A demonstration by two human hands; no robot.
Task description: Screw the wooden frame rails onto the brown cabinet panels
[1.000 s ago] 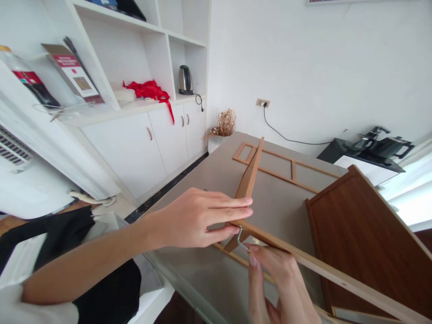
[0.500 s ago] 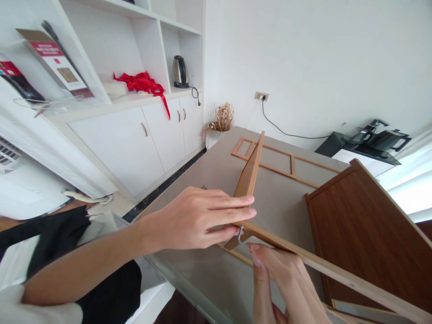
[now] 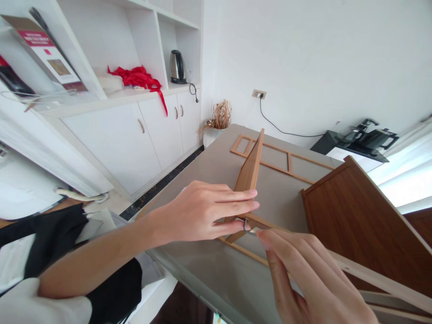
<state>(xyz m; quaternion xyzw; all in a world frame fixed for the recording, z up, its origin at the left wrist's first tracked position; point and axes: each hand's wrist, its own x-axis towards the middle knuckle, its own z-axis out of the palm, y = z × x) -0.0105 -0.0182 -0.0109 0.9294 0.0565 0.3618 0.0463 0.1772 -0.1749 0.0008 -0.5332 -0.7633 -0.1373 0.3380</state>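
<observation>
My left hand [image 3: 202, 211] holds the corner where an upright wooden board [image 3: 249, 173] meets a long wooden rail [image 3: 374, 267]; its thumb is hidden. My right hand [image 3: 303, 265] pinches the long end of a small bent hex key [image 3: 245, 224] between thumb and fingertips. The key's short end sits at the rail's edge, close to my left fingertips. Below the corner, part of a thin wooden frame [image 3: 258, 257] lies on the table.
A ladder-like wooden frame [image 3: 289, 163] lies on the grey table [image 3: 189, 180]. Brown wooden panels [image 3: 367, 220] stand at the right. Behind them is a black stand with kettles [image 3: 380, 138]. White cabinets [image 3: 114, 130] line the left, with red ribbon [image 3: 140, 77] on a shelf.
My right hand has moved right and swung the hex key's long end round to the right. My left hand keeps its hold on the corner. The view has shifted slightly.
</observation>
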